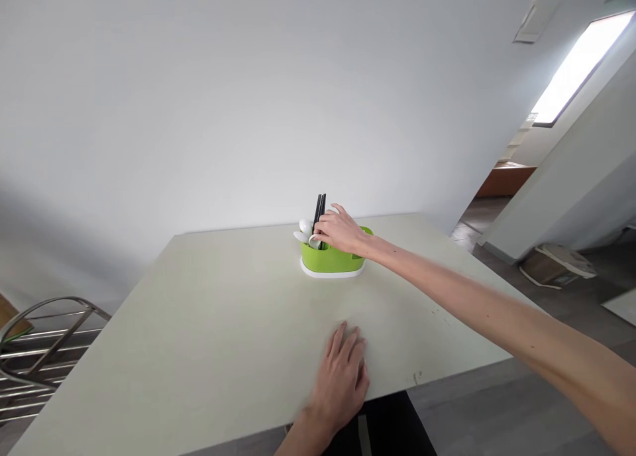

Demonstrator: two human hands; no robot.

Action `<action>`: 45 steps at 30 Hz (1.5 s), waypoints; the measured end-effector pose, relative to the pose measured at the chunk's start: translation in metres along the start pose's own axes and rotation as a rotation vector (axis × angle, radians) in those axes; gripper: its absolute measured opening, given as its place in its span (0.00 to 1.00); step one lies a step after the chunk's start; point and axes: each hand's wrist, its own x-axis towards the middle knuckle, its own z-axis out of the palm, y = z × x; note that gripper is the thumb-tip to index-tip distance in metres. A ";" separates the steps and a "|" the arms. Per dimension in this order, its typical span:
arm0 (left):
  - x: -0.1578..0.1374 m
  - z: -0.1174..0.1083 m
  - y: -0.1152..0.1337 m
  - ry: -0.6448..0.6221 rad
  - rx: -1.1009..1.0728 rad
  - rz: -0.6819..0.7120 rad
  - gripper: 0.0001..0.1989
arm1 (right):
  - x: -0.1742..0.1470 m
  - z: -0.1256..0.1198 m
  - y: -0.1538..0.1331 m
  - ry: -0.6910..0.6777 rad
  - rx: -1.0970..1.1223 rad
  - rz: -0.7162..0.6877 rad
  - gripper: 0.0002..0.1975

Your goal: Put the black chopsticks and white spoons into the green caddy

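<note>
A green cutlery holder [328, 261] with a white base stands on the pale table, near the wall. Black chopsticks [318, 209] rise out of its left part, and white spoons [301, 236] lean out at its left end. My right hand [342, 231] reaches over the holder from the right. Its thumb and fingers are pinched at a white spoon [315, 242] beside the chopsticks; the fingers partly hide the contact. Close to the table's front edge, my left hand [342, 376] rests palm down, slightly blurred, with its fingers stretched out and nothing in it.
The pale table [223, 323] meets a white wall [248, 98] at the back. A metal rack [44, 350] stands off the left edge. To the right are a doorway and a brown bin-like container [554, 267] on the floor.
</note>
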 end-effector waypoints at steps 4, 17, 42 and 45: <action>0.000 0.001 0.000 0.000 0.003 -0.001 0.27 | -0.002 -0.008 0.001 0.061 -0.101 -0.024 0.15; 0.000 0.000 0.001 -0.001 0.001 -0.005 0.25 | -0.008 0.010 -0.016 0.068 -0.317 -0.107 0.16; 0.000 0.002 -0.001 -0.020 -0.004 -0.011 0.28 | -0.062 0.034 0.017 0.046 -0.045 0.169 0.35; 0.000 -0.001 0.000 -0.037 0.002 -0.012 0.27 | -0.061 0.033 0.015 0.082 -0.042 0.188 0.31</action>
